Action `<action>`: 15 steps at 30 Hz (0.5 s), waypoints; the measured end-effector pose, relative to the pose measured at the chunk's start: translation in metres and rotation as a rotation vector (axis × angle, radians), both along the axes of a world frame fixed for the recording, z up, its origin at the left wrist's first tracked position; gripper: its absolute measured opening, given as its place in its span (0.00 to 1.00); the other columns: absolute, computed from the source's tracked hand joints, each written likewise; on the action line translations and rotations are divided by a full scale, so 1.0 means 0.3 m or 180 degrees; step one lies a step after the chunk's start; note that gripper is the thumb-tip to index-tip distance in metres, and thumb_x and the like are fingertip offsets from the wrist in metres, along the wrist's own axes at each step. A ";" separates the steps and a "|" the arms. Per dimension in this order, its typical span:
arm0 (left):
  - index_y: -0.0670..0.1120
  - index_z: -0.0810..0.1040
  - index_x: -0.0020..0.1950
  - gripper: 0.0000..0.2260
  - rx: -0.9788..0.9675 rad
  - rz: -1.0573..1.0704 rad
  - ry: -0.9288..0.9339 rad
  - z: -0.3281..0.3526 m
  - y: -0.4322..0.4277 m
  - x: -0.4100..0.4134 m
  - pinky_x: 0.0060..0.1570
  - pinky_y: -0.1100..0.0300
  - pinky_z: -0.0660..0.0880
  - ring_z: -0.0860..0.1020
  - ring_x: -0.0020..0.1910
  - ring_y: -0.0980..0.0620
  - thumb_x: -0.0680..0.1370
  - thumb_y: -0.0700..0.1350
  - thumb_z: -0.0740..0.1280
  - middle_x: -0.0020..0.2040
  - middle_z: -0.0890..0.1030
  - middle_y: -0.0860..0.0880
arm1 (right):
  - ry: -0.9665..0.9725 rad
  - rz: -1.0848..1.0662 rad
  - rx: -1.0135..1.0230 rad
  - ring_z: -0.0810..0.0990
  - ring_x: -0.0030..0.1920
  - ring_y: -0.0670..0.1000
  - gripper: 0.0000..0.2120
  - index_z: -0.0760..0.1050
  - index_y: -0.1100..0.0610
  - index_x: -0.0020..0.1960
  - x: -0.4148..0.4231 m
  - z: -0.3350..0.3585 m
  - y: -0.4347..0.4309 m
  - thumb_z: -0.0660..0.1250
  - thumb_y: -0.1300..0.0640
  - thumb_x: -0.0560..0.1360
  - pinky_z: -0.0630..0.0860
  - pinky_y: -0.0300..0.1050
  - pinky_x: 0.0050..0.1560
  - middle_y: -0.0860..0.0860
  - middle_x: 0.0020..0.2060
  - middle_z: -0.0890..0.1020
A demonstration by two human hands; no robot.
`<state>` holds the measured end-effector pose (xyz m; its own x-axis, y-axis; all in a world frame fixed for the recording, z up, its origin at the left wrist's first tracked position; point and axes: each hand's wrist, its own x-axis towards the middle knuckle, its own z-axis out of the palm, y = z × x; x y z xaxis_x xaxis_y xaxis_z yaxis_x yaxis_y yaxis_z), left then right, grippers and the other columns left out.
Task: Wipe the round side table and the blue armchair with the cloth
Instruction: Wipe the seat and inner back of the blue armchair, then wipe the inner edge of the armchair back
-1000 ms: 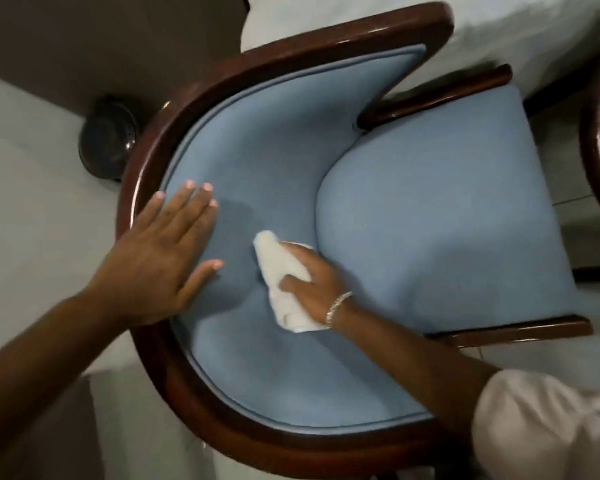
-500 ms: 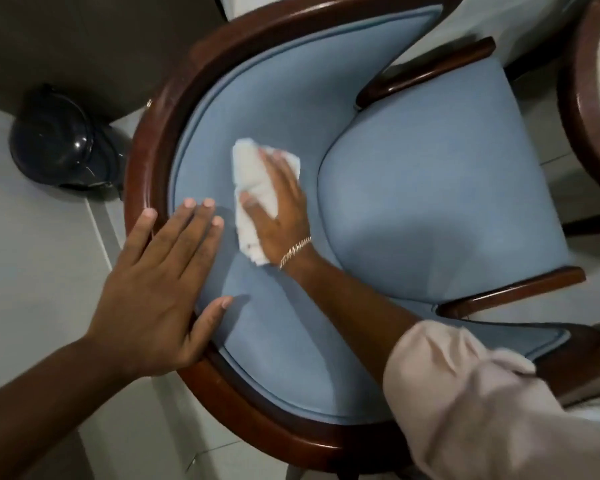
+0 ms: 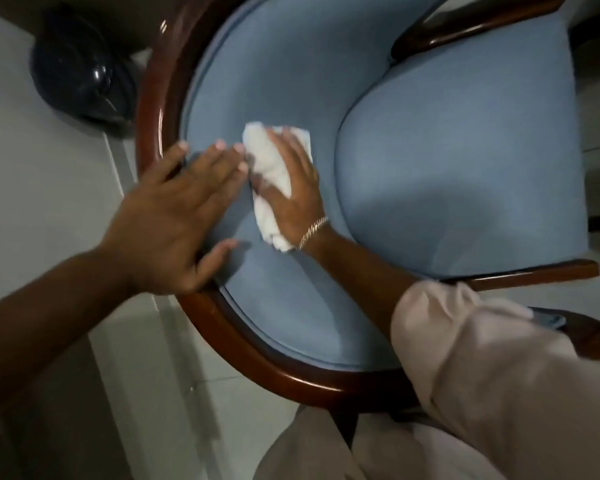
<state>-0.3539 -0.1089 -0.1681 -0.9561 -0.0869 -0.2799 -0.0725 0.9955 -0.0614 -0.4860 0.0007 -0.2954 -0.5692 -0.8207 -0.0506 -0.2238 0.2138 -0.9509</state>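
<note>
The blue armchair fills the view from above, with a curved dark wooden frame around its padded back and seat. My right hand presses a crumpled white cloth flat against the inner back padding, fingers spread over it. My left hand lies open and flat on the padding and wooden rim just left of the cloth, its fingertips touching the cloth's edge. The round side table is out of view.
A dark shiny helmet-like object sits on the pale tiled floor behind the chair's back at upper left. My pale sleeve and trousers fill the lower right. A wooden armrest runs along the top.
My right hand has slid the cloth across the chair's back padding, from near the seat's edge towards my left hand. The view has closed in on the chair; my left hand stays braced on the rim.
</note>
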 end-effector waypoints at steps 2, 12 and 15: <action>0.36 0.61 0.80 0.37 -0.0013 -0.0009 -0.0065 -0.016 -0.015 -0.005 0.78 0.38 0.55 0.60 0.81 0.37 0.79 0.60 0.52 0.81 0.61 0.34 | -0.0263 -0.0088 0.0210 0.67 0.73 0.60 0.27 0.67 0.60 0.72 -0.072 -0.118 -0.007 0.65 0.50 0.77 0.61 0.55 0.77 0.60 0.71 0.71; 0.37 0.44 0.82 0.40 0.0402 0.1947 0.0477 -0.019 0.207 0.024 0.82 0.40 0.45 0.43 0.83 0.35 0.80 0.57 0.58 0.83 0.45 0.32 | -0.1341 0.1476 0.1050 0.79 0.57 0.48 0.22 0.74 0.50 0.64 0.012 0.019 0.493 0.68 0.49 0.71 0.75 0.49 0.59 0.50 0.58 0.79; 0.40 0.41 0.82 0.38 0.1487 0.3566 0.1230 0.030 0.444 0.020 0.82 0.41 0.41 0.41 0.84 0.41 0.81 0.56 0.55 0.84 0.41 0.39 | -0.1313 0.1261 0.0656 0.73 0.69 0.46 0.27 0.71 0.46 0.69 0.073 0.246 0.522 0.68 0.50 0.70 0.68 0.50 0.72 0.45 0.68 0.76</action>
<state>-0.3480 0.0244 -0.1592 -0.4496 -0.8650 -0.2227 -0.8187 0.2993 0.4900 -0.4641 0.1573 -0.2218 -0.1220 -0.9160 -0.3823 0.0541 0.3784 -0.9241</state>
